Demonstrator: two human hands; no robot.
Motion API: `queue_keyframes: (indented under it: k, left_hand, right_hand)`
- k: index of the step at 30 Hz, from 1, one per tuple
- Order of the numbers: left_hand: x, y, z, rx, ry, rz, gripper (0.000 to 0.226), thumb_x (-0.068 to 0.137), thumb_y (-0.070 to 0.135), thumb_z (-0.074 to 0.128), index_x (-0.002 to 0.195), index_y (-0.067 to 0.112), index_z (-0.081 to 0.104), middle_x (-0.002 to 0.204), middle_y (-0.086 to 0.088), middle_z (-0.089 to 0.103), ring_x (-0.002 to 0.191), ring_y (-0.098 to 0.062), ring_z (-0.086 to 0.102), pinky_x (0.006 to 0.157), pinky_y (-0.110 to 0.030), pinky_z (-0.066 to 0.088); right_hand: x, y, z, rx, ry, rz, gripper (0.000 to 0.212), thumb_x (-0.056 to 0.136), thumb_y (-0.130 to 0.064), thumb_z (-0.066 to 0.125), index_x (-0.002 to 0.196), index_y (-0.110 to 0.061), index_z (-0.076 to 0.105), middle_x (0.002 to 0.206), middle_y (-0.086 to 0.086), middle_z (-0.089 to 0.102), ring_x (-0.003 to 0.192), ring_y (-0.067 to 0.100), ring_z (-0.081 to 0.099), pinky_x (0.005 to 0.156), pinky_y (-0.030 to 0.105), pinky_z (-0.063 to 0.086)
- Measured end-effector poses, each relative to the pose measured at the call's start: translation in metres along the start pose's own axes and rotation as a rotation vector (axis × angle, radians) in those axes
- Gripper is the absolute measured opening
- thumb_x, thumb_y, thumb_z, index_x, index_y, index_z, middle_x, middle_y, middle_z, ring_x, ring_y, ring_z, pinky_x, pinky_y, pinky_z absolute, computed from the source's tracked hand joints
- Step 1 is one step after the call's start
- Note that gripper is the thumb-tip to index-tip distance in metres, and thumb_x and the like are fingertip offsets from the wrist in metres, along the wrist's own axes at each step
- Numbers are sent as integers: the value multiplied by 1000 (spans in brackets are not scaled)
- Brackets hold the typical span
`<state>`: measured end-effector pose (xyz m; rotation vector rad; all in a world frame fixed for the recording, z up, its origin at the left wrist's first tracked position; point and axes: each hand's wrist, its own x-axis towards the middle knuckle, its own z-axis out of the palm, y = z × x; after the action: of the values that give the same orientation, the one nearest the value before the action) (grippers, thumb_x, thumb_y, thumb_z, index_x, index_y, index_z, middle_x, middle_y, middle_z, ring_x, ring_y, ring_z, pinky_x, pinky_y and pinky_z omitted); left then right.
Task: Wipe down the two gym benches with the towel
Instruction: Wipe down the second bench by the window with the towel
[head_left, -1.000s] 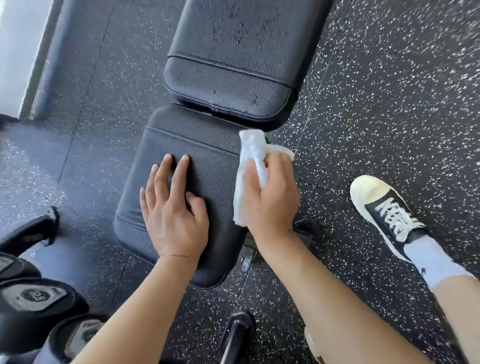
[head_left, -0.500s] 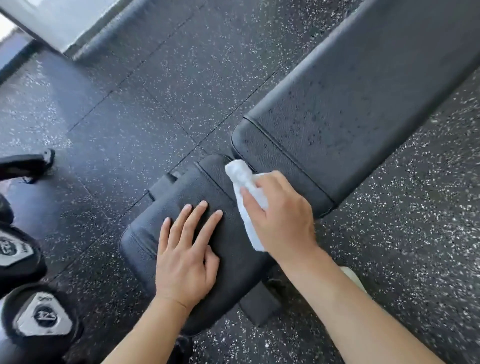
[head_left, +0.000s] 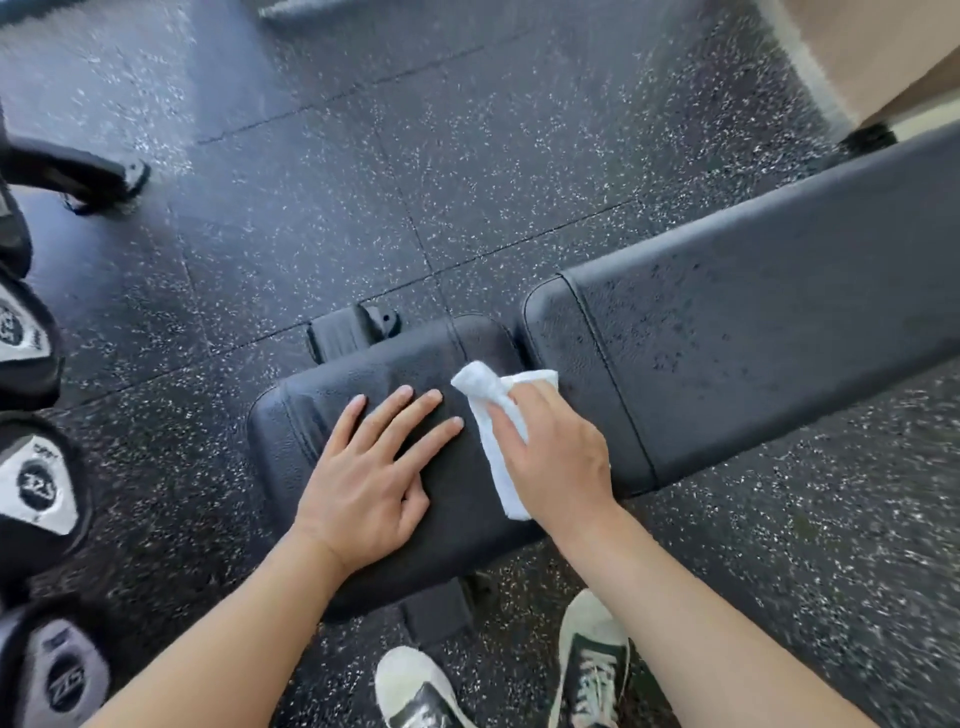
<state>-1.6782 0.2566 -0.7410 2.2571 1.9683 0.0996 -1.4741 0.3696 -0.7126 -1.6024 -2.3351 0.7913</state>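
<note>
A person's right hand (head_left: 558, 462) clutches a white towel (head_left: 496, 415) against a gym bench's seat pad (head_left: 457, 499), the left hand (head_left: 371, 467) pressed flat beside it. The droplet-speckled back pad (head_left: 753, 332) looks unwiped — and no second bench is in view.

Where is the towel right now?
In the head view, centre: the towel is in the right hand on the bench seat, beside the left hand.

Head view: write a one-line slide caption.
Left hand flat on the bench seat pad while the right hand presses a white towel beside the droplet-speckled back pad.
</note>
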Motion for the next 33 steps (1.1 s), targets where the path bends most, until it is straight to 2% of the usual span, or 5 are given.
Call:
queue_keyframes:
  k: [4,10,19,25,33]
  left_hand:
    - [2,9,-17,8,-93,-24,69,90,34,46,159,30,44,169,-5,37,156,-34,34,123,-66,27]
    - [34,55,-44,-137,-130,-282,56,79,23,64,135,21,63,146,-8,56,140,-39,48,113,-64,39]
    - [114,103,-12,-172,26,-645,65,97,29,44,161,18,37,172,-4,29,161,-28,18,129,-60,12]
    - [113,105,8,-124,185,-657,65,92,30,42,156,18,44,167,-5,38,159,-29,27,129,-59,16]
    - [116,106,9,-73,212,-672,66,90,29,46,155,17,47,165,-5,39,157,-30,29,130,-57,15]
  right_hand:
    - [-39,15,-32,121,-118,107,19,100,-53,45,85,-43,39,92,-16,52,77,15,54,67,36,37]
    - [-13,9,-91,75,47,64,35,100,-55,43,72,-38,31,81,-18,46,71,0,48,54,23,29]
    - [130,23,-54,-105,-10,-172,35,103,-47,53,88,-16,58,90,2,60,84,32,59,65,38,36]
    - [66,69,-34,-146,240,-417,32,96,-35,73,73,-20,55,65,-4,53,57,18,54,45,29,39]
    - [-20,123,-49,-58,123,-533,27,97,-26,67,73,-23,53,70,-10,42,59,11,40,46,32,43]
